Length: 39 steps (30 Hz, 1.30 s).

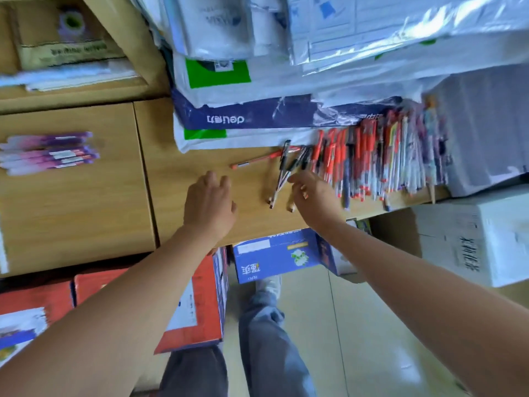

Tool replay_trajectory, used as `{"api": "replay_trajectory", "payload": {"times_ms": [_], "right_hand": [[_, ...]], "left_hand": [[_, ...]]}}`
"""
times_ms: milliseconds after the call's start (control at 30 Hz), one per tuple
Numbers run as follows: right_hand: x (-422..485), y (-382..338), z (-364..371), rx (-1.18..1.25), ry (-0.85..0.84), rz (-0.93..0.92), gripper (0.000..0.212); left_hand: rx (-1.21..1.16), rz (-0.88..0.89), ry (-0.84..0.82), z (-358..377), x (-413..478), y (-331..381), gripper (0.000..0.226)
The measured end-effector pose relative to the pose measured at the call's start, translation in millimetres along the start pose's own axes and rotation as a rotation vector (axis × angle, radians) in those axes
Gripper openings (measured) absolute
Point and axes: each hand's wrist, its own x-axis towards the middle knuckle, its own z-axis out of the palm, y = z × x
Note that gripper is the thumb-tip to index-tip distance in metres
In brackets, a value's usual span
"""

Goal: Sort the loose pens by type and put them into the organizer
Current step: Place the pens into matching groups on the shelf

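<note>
- Hands first: the left hand [210, 202] lies flat on the desk [171, 179] with its fingers loose and holding nothing. The right hand [313, 196] reaches out with its fingertips at the black pens [282, 174]. It is too blurred to tell whether it has pinched one.
- Those few black pens lie loose and crossed on the bare wood, tips pointing toward the desk's near edge.
- Just left of the black pens, a single red pen [256, 161] lies slantwise, its far end touching their caps.
- Right of the black pens, a long packed row of pens [372, 159], mostly red-capped with some dark ones, runs along the desk.
- Far left of the black pens, well apart, a small batch of purple pens [51, 153] sits gathered together.
- Behind the black pens, paper packs [243, 118] are stacked.
- I can make out no organizer from here.
- To my eye, the step in hand is sorting: picking the black ones out of the mix.
- The next move calls for a clean pinch on one barrel, lifting it clear of its crossed neighbours without dragging the red pen along.
</note>
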Motion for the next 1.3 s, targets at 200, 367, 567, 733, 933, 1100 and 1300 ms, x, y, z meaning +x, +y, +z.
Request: {"api": "replay_trajectory", "payload": {"times_ms": [200, 367, 567, 733, 933, 1100, 1300], "right_hand": [[-3, 45, -25, -0.047, 0.033, 0.125, 0.027], [-4, 58, -20, -0.033, -0.11, 0.135, 0.041], [-7, 65, -27, 0.077, 0.013, 0.099, 0.031], [-11, 84, -50, 0.111, 0.161, 0.238, 0.025], [-9, 129, -90, 0.045, 0.318, 0.348, 0.026], [7, 166, -122, -0.009, 0.324, 0.341, 0.034], [32, 192, -141, -0.083, 0.169, 0.211, 0.024]], "left_hand": [[-0.124, 0.131, 0.095, -3, 34, 50, 0.059], [-0.083, 0.084, 0.027, 8, 42, 64, 0.06], [-0.046, 0.118, 0.081, 11, 37, 74, 0.043], [-0.078, 0.185, 0.174, 2, 39, 89, 0.027], [-0.182, 0.373, 0.179, -9, 53, 142, 0.032], [-0.096, 0.412, 0.035, -3, 70, 195, 0.059], [-0.062, 0.39, 0.068, -3, 82, 248, 0.07]]}}
